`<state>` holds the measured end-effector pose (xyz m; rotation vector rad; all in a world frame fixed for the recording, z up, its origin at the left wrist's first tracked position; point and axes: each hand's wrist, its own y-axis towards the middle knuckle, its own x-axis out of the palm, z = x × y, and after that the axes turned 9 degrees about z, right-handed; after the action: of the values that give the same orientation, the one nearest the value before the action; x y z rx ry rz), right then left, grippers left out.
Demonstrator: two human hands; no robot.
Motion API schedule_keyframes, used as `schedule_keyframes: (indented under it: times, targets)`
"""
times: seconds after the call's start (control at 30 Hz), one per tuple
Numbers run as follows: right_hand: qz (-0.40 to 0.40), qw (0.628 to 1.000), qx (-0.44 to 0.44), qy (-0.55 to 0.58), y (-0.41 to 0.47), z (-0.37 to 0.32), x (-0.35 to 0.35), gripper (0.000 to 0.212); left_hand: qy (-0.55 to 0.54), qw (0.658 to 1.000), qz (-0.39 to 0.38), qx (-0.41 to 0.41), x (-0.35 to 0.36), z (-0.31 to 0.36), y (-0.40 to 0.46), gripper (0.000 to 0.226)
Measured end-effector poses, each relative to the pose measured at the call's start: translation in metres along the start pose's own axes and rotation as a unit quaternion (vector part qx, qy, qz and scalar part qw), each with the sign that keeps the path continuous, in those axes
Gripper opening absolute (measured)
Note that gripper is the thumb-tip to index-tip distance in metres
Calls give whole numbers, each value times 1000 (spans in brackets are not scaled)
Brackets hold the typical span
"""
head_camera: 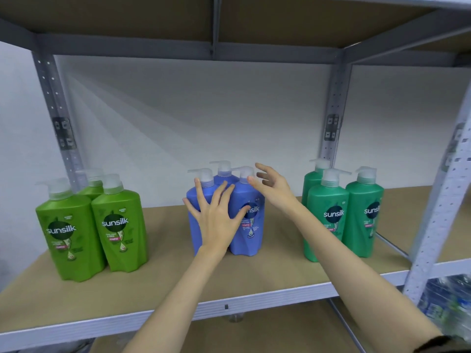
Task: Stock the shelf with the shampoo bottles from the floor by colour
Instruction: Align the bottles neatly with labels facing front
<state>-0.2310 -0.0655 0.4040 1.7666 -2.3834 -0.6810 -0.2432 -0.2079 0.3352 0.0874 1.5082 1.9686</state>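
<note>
place: looked like a shop stockroom or storage room
racking: grey slotted-metal shelf (254, 299) with board decks, bare white wall behind
stock: identical shampoo bottles grouped by colour, light green (119, 233), blue (251, 220), teal (328, 220)
below right: shrink-wrapped water bottles (448, 304)

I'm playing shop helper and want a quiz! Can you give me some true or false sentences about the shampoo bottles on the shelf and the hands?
1. Three blue plastic pump bottles stand in the middle of the brown shelf board. True.
2. The left hand lies with spread fingers against the blue bottles. True.
3. The right hand grips a lime green bottle. False: it is open beside the blue bottles' pump tops, holding nothing.
4. The lime green pump bottles stand at the shelf's right end. False: they stand at the left; the teal green pump bottles stand at the right.
5. One blue bottle lies on its side. False: all stand upright.
</note>
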Motion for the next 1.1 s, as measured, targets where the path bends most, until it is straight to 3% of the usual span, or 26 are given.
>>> schedule_keyframes:
  times: [0.17, 0.27, 0.43, 0.57, 0.77, 1.1]
  targets:
    - [167, 980, -98, -41, -44, 14, -57, 46, -167, 985, 11, 40, -1, 30, -21, 53]
    - [273, 952, -131, -43, -67, 30, -90, 48, -265, 960, -85, 34, 8, 71, -38, 61]
    - [334, 926, -131, -118, -81, 58, -136, 57, -350, 914, -204, 13, 28, 124, -45, 81]
    - [317, 924, -71, -202, -78, 86, -160, 81, -345, 898, -272, -26, 41, 144, -51, 107]
    - [250, 944, 16, -213, -76, 114, -162, 126, -315, 898, -306, -41, 53, 141, -63, 119]
    - [232, 944, -4, -237, -64, 140, -161, 126, -322, 897, -297, -63, 74, 133, -62, 113]
